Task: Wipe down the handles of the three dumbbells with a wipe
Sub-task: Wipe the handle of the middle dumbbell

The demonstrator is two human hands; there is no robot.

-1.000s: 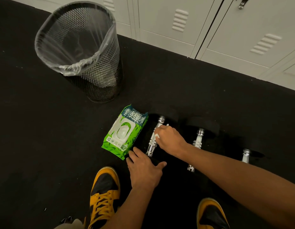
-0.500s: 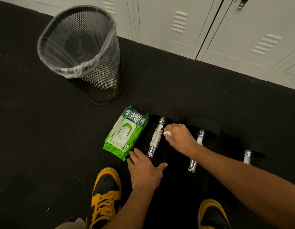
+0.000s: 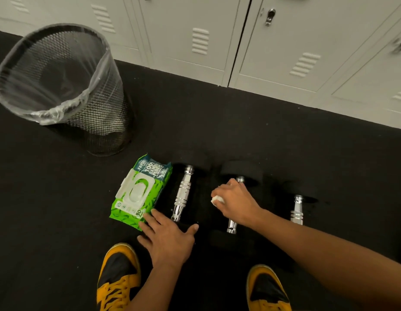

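I press my left hand [image 3: 170, 239], fingers spread, on the first dumbbell [image 3: 182, 194] to steady it, while my right hand [image 3: 236, 202] pinches the wipe [image 3: 217, 200] over the middle handle [image 3: 232, 226].

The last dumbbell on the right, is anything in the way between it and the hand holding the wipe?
Nothing visible blocks it. The right hand holds the wipe over the middle dumbbell's handle. Between it and the right dumbbell's handle lies only bare black floor, though the person's own forearm crosses just in front.
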